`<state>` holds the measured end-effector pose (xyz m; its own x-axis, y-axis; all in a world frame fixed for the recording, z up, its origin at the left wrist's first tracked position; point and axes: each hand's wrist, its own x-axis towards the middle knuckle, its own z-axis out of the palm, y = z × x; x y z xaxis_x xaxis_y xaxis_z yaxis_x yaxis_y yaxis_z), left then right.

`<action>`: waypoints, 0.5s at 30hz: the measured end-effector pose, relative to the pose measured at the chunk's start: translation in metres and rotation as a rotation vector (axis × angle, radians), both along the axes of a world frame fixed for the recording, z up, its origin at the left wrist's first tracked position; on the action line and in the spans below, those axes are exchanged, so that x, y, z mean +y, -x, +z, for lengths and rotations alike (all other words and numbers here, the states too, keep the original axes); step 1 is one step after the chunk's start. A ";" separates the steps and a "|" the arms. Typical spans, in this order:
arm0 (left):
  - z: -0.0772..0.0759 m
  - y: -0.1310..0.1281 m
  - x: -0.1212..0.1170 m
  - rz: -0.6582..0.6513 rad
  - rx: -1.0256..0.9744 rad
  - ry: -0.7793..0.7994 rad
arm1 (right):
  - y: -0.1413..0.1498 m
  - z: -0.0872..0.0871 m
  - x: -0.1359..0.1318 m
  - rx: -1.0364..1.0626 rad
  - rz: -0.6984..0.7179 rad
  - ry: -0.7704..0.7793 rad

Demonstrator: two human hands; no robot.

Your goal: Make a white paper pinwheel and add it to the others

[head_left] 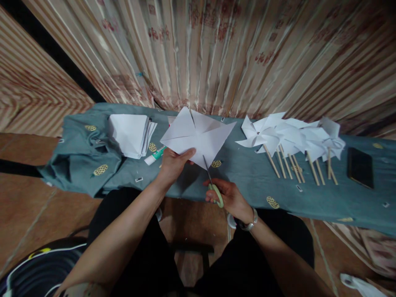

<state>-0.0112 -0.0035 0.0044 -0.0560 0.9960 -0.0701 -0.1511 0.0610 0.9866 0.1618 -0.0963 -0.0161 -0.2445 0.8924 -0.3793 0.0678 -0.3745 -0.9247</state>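
The left hand is pinching one white sheet, thumb on top, fingers partly hidden beneath. The right hand is curling its fingers around one pair of scissors, whose blades are meeting the sheet's near corner. The sheet is sitting between one paper stack with one glue stick and several overlapping pinwheels, too crowded to count surely; one phone is lying beyond them.
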 end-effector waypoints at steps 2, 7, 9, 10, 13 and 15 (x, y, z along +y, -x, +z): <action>0.001 -0.001 -0.001 -0.015 0.009 0.012 | -0.001 0.000 0.000 -0.007 0.020 -0.027; 0.001 -0.005 -0.006 -0.054 0.002 0.043 | -0.004 0.000 0.001 -0.044 0.047 -0.105; 0.000 -0.006 -0.007 -0.053 0.002 0.040 | -0.005 -0.001 0.001 -0.045 0.041 -0.110; 0.000 -0.006 -0.007 -0.053 0.001 0.038 | -0.005 -0.001 0.001 -0.047 0.037 -0.107; -0.001 -0.005 -0.007 -0.048 -0.005 0.041 | -0.003 -0.002 0.001 -0.058 0.031 -0.098; -0.001 -0.005 -0.006 -0.045 -0.004 0.043 | -0.003 -0.003 0.001 -0.056 0.028 -0.101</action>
<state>-0.0067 -0.0100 0.0035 -0.0107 0.9935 -0.1131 -0.1517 0.1102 0.9823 0.1645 -0.0957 -0.0188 -0.2506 0.9200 -0.3015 0.1297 -0.2767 -0.9522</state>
